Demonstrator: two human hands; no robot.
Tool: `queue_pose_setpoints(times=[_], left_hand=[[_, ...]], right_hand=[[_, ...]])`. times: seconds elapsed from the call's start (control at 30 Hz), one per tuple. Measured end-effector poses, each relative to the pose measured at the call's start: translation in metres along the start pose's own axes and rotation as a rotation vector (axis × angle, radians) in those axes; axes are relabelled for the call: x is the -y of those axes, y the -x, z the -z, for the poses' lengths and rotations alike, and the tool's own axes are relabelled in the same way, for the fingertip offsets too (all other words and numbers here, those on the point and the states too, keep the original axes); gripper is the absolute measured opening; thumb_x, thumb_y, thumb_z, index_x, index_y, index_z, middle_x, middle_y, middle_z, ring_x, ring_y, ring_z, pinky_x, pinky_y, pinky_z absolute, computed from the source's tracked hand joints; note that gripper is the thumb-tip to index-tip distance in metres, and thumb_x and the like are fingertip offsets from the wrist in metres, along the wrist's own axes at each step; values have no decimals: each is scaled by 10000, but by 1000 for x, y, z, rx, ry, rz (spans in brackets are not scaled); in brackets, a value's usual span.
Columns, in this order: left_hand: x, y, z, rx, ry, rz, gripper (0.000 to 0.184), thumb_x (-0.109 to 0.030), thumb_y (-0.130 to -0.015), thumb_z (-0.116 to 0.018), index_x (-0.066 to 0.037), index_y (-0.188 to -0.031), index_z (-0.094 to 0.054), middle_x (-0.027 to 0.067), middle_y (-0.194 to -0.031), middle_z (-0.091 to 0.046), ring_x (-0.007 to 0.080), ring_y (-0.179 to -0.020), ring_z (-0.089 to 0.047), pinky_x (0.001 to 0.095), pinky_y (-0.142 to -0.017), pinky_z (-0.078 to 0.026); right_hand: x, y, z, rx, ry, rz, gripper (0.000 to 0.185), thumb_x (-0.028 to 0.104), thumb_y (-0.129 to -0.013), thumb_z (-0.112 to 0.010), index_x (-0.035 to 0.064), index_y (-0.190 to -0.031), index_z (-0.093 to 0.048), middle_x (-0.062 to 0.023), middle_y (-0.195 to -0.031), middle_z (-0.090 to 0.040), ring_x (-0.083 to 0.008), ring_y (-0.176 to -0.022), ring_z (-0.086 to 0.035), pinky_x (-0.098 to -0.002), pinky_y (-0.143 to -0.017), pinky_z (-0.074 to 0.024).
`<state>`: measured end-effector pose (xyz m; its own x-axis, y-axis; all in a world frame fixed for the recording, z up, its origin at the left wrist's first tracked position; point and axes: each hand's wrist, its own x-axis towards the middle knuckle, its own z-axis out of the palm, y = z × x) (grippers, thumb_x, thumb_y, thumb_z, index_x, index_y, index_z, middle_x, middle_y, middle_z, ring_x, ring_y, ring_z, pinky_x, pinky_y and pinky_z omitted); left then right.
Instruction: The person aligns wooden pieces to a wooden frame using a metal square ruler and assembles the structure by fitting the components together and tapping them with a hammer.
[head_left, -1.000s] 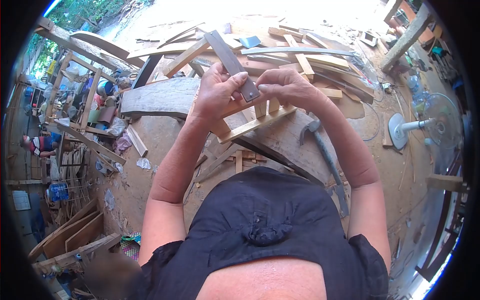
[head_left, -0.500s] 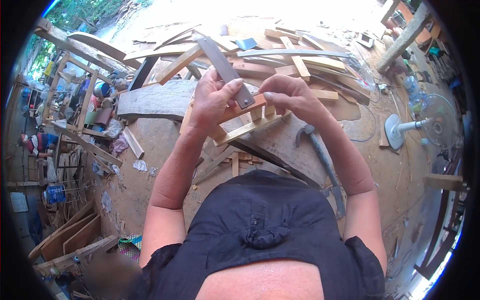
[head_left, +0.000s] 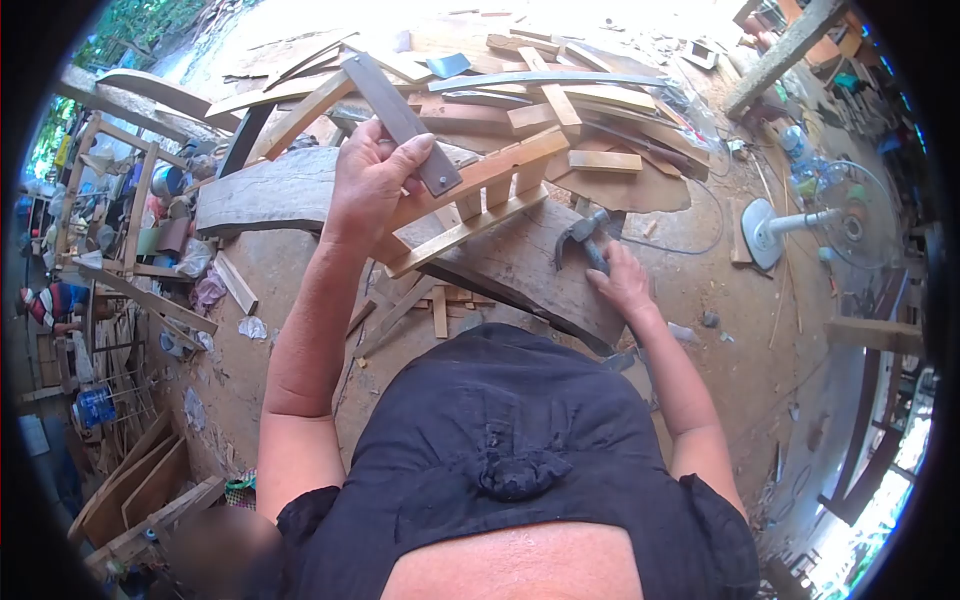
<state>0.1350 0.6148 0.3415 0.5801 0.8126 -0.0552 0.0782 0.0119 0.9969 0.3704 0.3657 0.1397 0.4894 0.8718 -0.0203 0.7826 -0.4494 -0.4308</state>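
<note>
My left hand (head_left: 372, 180) is closed around a dark wooden strip (head_left: 400, 115), thumb on top. A nail stands in the strip's lower end, which lies against a light wooden frame (head_left: 510, 165) of two rails joined by short crosspieces. To the right, my right hand (head_left: 628, 282) grips a claw hammer (head_left: 582, 238) by its handle, close below the head. Much of the handle is hidden by the hand. The hammer is over a broad, worn plank (head_left: 530, 255) beneath the frame.
Beyond my hands lies a heap of cut boards (head_left: 600, 95). A thick grey slab (head_left: 265, 190) is at the left. A fan (head_left: 770, 235) stands on the right, with a cable on the ground near it. Wood scraps (head_left: 440, 310) lie close to my body.
My right hand has left the strip's nailed end and moved down right to the hammer, now held, its head shifted slightly. My left hand still holds the strip. The view has turned slightly.
</note>
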Motion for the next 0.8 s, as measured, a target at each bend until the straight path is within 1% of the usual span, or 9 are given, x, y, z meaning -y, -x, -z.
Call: queue_pose_setpoints(times=[0.1, 0.33, 0.4, 0.43, 0.5, 0.53, 0.57, 0.67, 0.8], left_hand=[[0, -1, -3, -19, 1, -3, 239, -142, -884, -637, -19, -1069, -550, 22, -763, -644, 29, -503, -524, 146, -428, -379], [-4, 6, -6, -49, -19, -8, 255, -160, -883, -640, -17, -1070, -543, 24, -758, -644, 30, -519, -525, 152, -459, -400], [-2, 6, -4, -63, -18, -8, 250, -164, -883, -641, -15, -1060, -545, 27, -758, -644, 32, -522, -527, 153, -454, -400], [0, 5, -3, -65, -17, -11, 247, -167, -883, -641, -13, -1050, -547, 30, -757, -645, 34, -524, -529, 155, -450, -399], [2, 0, 2, -58, -6, -1, 236, -166, -881, -643, -14, -1036, -550, 32, -759, -645, 36, -519, -529, 156, -444, -399], [2, -2, 4, -44, 3, 6, 225, -164, -880, -644, -15, -1022, -553, 35, -760, -646, 38, -514, -528, 157, -438, -398], [3, -3, 5, -47, 4, 3, 225, -164, -880, -644, -15, -1022, -553, 35, -760, -646, 38, -514, -528, 157, -438, -398], [-2, -3, 9, -30, -5, 6, 199, -150, -880, -638, -14, -1001, -558, 38, -756, -649, 43, -510, -538, 157, -430, -396], [0, 1, 6, -67, 7, 10, 197, -122, -879, -631, -3, -1010, -543, 42, -744, -651, 48, -516, -556, 159, -434, -401]], right_hand=[[0, -5, -13, 56, -20, -71, 387, 222, -711, -712, 92, -1001, -490, -139, -979, -569, -346, -937, -560, -462, -782, -456], [3, -4, -20, -71, -137, -204, 282, 212, -755, -684, 75, -947, -529, -162, -909, -608, -365, -862, -586, -454, -743, -458], [-1, -8, -20, -70, -315, -282, 227, 198, -787, -667, 36, -895, -550, -137, -754, -614, -307, -711, -611, -414, -663, -471], [-7, -12, -23, -67, -314, -276, 227, 198, -787, -667, 36, -895, -550, -137, -754, -614, -307, -711, -611, -414, -663, -471], [-16, -16, -26, -70, -633, -346, 209, 188, -808, -657, 11, -862, -560, -77, -638, -570, -212, -591, -582, -368, -565, -464], [-18, -18, -23, -73, -733, -359, 196, 190, -829, -649, 12, -837, -566, -28, -619, -533, -120, -512, -523, -305, -456, -426], [-19, -16, -20, -74, -732, -355, 196, 190, -829, -649, 12, -837, -566, -28, -619, -533, -120, -512, -523, -305, -456, -426], [9, -8, 25, -44, -934, -468, 163, 196, -868, -631, 44, -850, -574, -5, -615, -526, -63, -414, -456, -203, -345, -334], [54, -9, 98, -18, -1173, -229, 133, 180, -919, -584, 48, -937, -580, 13, -609, -511, -46, -423, -443, -192, -357, -328]])
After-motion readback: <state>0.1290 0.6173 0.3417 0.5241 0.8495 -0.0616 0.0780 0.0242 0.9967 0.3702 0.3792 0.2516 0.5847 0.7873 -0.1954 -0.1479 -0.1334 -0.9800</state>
